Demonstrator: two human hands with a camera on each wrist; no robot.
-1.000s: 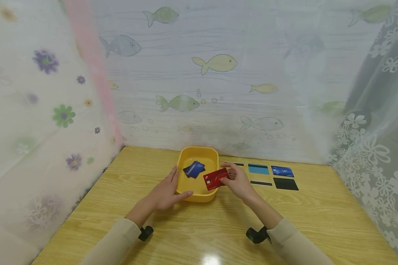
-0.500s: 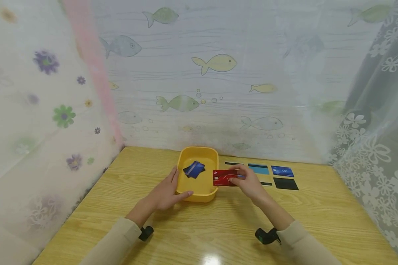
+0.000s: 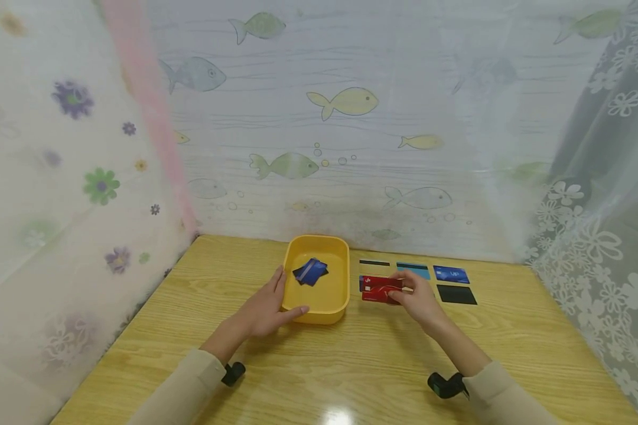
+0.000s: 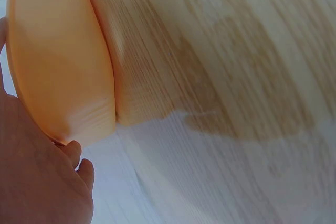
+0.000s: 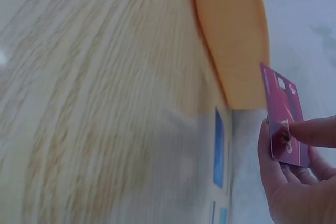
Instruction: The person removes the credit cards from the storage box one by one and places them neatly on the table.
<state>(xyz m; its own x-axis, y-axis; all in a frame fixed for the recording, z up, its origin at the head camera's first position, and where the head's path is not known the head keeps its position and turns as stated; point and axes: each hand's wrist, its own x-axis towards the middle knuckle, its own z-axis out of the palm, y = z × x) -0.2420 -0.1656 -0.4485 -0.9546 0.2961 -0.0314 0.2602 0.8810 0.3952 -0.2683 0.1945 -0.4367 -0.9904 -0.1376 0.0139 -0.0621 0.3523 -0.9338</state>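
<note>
A red bank card (image 3: 377, 290) is pinched between the thumb and fingers of my right hand (image 3: 419, 300), its chip side facing up. It hovers over the table just right of a yellow plastic box (image 3: 321, 307) and overlaps a blue card (image 5: 218, 148) lying below it. My left hand (image 3: 263, 308) holds the box at its near left corner, thumb over the front rim and fingers along the left wall. Inside the box lies a small fanned pile of dark and blue cards (image 3: 312, 272).
Cards lie in rows right of the box: a white striped card (image 3: 374, 263), a light blue card (image 3: 413, 270), a blue "UP" card (image 3: 451, 274) and a black card (image 3: 457, 294). A fish-patterned curtain (image 3: 298, 200) hangs along the wooden table's (image 3: 308, 372) back edge.
My right hand has carried the red card from over the box's right rim rightward to above the table cards, levelling it. The left hand and box have stayed put.
</note>
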